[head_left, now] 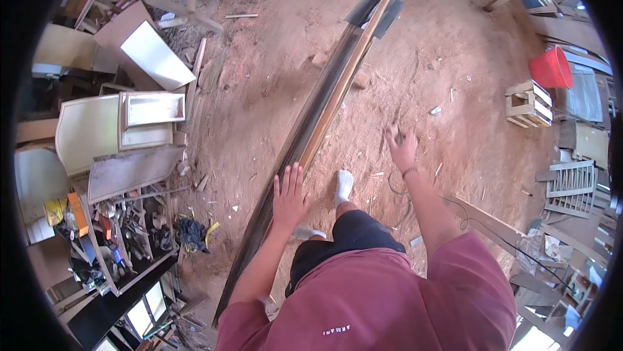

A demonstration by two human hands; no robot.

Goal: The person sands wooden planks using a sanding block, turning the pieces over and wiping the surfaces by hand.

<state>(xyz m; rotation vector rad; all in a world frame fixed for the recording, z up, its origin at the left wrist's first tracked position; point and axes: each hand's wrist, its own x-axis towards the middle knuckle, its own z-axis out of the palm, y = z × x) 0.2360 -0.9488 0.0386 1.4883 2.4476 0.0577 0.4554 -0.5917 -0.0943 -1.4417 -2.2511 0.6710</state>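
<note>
A long dark board (314, 108) runs diagonally from the lower left to the top, with a lighter wooden strip (344, 85) along its right edge. Near its middle, my left hand (290, 196) lies on or just over the wood, fingers stretched out and holding nothing. To the right of the board, my right hand (402, 148) is held away from it over the dirt floor, fingers apart and slightly curled, with nothing visible in them. Grey pieces (388, 16) stick out on both sides at the board's upper end.
A wooden crate (529, 104) and a red bucket (550, 67) stand at the right. A tool box (117, 247) and stacked panels (91, 127) line the left. A cable (493, 237) crosses the lower right floor. Brick pieces (361, 80) lie beside the board.
</note>
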